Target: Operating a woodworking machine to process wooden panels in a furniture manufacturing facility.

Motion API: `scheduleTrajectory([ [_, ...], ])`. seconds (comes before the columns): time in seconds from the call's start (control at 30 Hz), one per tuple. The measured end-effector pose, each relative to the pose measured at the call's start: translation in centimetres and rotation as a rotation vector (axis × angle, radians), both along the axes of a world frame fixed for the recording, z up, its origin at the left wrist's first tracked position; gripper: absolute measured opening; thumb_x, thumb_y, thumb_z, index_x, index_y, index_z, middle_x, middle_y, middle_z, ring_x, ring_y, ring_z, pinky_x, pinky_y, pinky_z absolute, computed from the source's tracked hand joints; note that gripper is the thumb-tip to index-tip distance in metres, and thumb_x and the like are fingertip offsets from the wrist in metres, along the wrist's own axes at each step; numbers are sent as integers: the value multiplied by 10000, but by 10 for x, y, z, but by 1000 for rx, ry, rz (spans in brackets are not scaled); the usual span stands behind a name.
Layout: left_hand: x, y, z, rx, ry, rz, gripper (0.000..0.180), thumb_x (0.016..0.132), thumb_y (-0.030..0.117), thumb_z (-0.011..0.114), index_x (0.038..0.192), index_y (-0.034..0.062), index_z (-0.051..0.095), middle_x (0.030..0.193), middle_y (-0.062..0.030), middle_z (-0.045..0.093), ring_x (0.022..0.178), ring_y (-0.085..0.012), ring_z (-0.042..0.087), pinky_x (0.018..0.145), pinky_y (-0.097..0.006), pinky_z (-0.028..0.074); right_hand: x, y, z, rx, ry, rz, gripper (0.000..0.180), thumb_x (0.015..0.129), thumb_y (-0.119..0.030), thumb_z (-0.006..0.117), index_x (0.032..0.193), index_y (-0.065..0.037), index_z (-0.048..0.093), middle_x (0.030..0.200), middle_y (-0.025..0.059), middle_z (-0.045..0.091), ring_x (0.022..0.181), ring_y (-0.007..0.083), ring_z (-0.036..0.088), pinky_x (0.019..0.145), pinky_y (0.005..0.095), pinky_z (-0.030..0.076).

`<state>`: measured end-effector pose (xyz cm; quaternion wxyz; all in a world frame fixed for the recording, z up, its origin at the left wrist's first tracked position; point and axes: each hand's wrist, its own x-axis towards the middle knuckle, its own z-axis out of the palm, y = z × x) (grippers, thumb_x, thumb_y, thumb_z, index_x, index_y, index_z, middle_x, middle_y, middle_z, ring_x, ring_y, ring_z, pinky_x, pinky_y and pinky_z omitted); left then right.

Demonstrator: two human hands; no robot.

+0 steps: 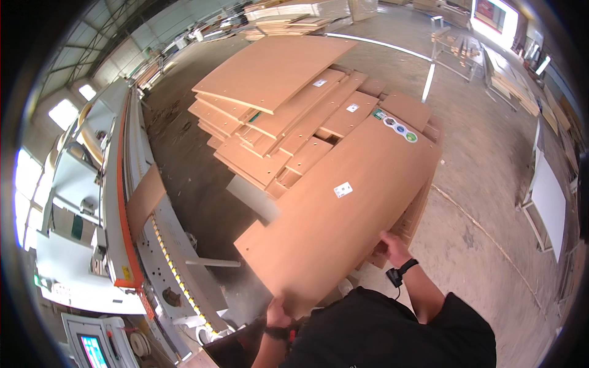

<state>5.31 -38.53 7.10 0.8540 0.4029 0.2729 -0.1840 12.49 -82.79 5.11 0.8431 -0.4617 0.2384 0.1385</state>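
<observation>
A long brown wood panel (319,233) slants across the middle, its near end toward me. On its face are a small white label (343,189) and a round-patterned sticker strip (396,126). My left hand (278,314) is closed on the panel's near left corner, slightly blurred. Along the right long edge my right hand (394,250) grips it, with the fingers partly hidden beneath. The far part of the panel overlaps a stack of brown panels (245,161), some with holes and labels. One large panel (276,67) lies tilted on top of that stack.
At the left runs a long machine with an orange edge (124,245), a brown board (146,199) lying on it and a control screen (92,351) near its front end. White boards (548,199) lean at the right. Further back are a metal-legged table (457,49) and more stacked boards (288,24).
</observation>
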Motion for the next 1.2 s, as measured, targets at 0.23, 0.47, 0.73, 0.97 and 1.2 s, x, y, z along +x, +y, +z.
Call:
scheduleTrajectory([
  [0.23, -70, 58, -3, 257, 158, 382, 352, 1043, 336, 558, 1222, 48, 653, 1176, -116, 698, 1067, -296, 672, 941, -481, 546, 15, -34, -15, 2, -116, -366, 363, 1029, -317, 600, 1292, -68, 618, 1178, 55, 701, 1037, 204, 684, 901, 376, 542],
  [0.47, -132, 94, 27, 468, 264, 762, 396, 1000, 382, 579, 1038, 5, 694, 893, -81, 689, 784, -235, 675, 702, -396, 563, -12, 34, -18, -34, -136, -198, 379, 1015, -293, 607, 1323, -72, 596, 1282, 32, 655, 1157, 196, 627, 969, 372, 509],
  [0.73, -250, 192, -18, 645, 210, 960, 432, 995, 386, 582, 1018, -31, 691, 906, -84, 688, 775, -198, 640, 705, -364, 536, -30, 122, -6, 98, 74, 281, 383, 1008, -314, 610, 1340, -125, 586, 1276, 29, 651, 1127, 220, 635, 913, 386, 527],
  [0.97, -374, 205, -57, 683, 396, 1218, 420, 973, 354, 563, 883, -40, 677, 780, -81, 647, 671, -199, 602, 621, -356, 488, 4, 245, -12, 90, 26, 629, 385, 1059, -308, 519, 1364, -74, 551, 1264, 58, 652, 1119, 219, 640, 945, 412, 527],
  [1.2, -437, 160, -59, 426, 578, 1610, 369, 928, 361, 592, 886, 8, 694, 772, -35, 622, 672, -159, 571, 607, -344, 450, 33, 410, -3, -156, 9, 842, 387, 1012, -435, 604, 1252, -131, 617, 1086, 0, 693, 966, 140, 648, 827, 328, 519],
])
